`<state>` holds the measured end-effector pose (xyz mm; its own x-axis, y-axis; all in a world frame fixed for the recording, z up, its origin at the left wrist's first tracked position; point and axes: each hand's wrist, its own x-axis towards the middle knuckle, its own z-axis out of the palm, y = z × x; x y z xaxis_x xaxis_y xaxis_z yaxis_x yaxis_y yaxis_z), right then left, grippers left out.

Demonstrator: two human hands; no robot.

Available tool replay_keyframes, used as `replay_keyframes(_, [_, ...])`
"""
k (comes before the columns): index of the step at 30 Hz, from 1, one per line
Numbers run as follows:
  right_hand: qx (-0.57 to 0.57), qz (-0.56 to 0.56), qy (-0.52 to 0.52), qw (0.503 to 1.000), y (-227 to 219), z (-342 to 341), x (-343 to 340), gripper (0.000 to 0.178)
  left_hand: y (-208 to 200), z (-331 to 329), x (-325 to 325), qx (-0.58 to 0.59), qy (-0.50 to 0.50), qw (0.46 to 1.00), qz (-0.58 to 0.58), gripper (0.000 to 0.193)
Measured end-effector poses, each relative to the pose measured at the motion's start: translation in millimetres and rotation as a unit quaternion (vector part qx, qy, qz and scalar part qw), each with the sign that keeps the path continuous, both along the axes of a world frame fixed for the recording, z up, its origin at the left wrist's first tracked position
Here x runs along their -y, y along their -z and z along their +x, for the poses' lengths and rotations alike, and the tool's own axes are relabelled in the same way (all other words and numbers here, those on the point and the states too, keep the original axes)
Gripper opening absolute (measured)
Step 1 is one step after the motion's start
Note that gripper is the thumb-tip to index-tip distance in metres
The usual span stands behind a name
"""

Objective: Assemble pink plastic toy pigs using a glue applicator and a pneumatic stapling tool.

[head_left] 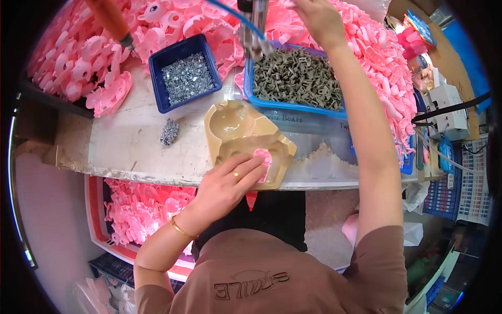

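Note:
My left hand (230, 183) lies over the near part of a tan moulded fixture (217, 128) at the table's front edge. Its fingers press together on a small pink plastic piece (263, 154) in the fixture's hollow, covering part of it. My right arm stretches far forward past a blue-rimmed bin (251, 86) of small dark grey-green parts (295, 73). At the top edge, my right hand (320, 23) is over the heap of pink plastic parts (366, 52). Its fingertips are cut off by the picture's edge, so whether they grip anything is unclear.
A dark blue tray (156, 78) of small metal pieces stands left of the bin, with a little metal clump (169, 132) nearby. An orange-bodied tool (111, 21) and a metal tool (254, 29) with a blue hose hang overhead. Below the table's left is a crate (97, 209) of pink parts.

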<state>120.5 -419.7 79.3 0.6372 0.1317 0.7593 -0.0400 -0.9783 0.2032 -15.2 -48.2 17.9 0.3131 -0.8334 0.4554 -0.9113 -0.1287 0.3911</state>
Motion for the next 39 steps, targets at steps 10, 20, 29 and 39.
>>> replay_keyframes(10, [-0.215,0.423,-0.159,0.866,-30,-124,-125,0.02,10,-23,16,0.035,-0.03,0.998,0.036,0.042])
replay_keyframes(20, [-0.506,0.482,-0.115,0.706,32,-174,-199,0.025,14,2,-48,0.035,-0.05,0.994,-0.089,0.029])
replay_keyframes(29, [-0.374,0.395,-0.142,0.827,36,-177,-190,0.025,46,205,-162,0.317,-0.479,0.812,0.104,0.044])
replay_keyframes(39, [-0.362,0.546,-0.128,0.744,29,-181,-159,0.015,-5,209,-211,-0.056,-0.378,0.921,-0.08,0.02])
